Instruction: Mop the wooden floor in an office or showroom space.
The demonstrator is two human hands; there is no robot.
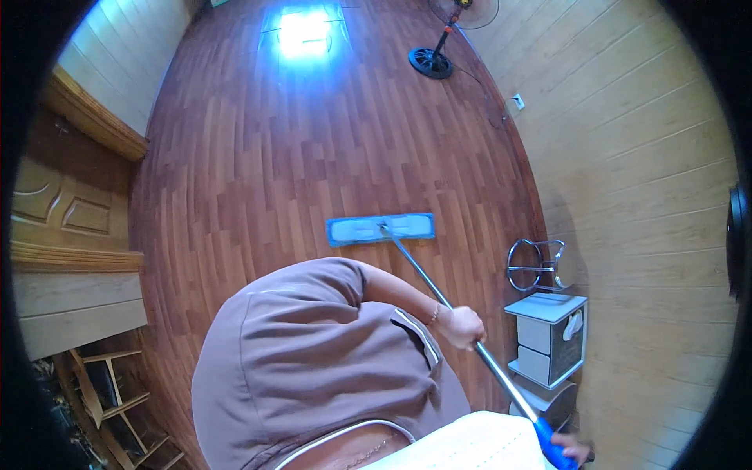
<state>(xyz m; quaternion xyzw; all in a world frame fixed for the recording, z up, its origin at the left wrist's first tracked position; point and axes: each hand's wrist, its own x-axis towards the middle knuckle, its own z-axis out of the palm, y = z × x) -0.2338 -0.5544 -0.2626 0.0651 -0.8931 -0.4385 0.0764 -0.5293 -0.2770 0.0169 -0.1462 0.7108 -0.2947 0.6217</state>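
A flat mop lies with its wide blue-edged head (356, 229) flat on the wood-look floor ahead of me. Its silver pole (423, 276) slants back toward my lower right. My left hand (462, 326), with a bracelet at the wrist, reaches across my body and is wrapped round the middle of the pole. Down at the picture's lower right, my right hand (573, 448) is closed at the blue grip (554, 446) on the pole's end; it is partly blurred and its arm is mostly hidden.
Along the right wall stand a small white drawer cabinet (535, 337) and a chrome-framed stand (539, 265). Farther off is a fan (431, 63), its cord trailing to a wall outlet (518, 101). A wooden door (74, 204) and a wooden rack (117, 399) line the left. Bright light reflects off the far floor.
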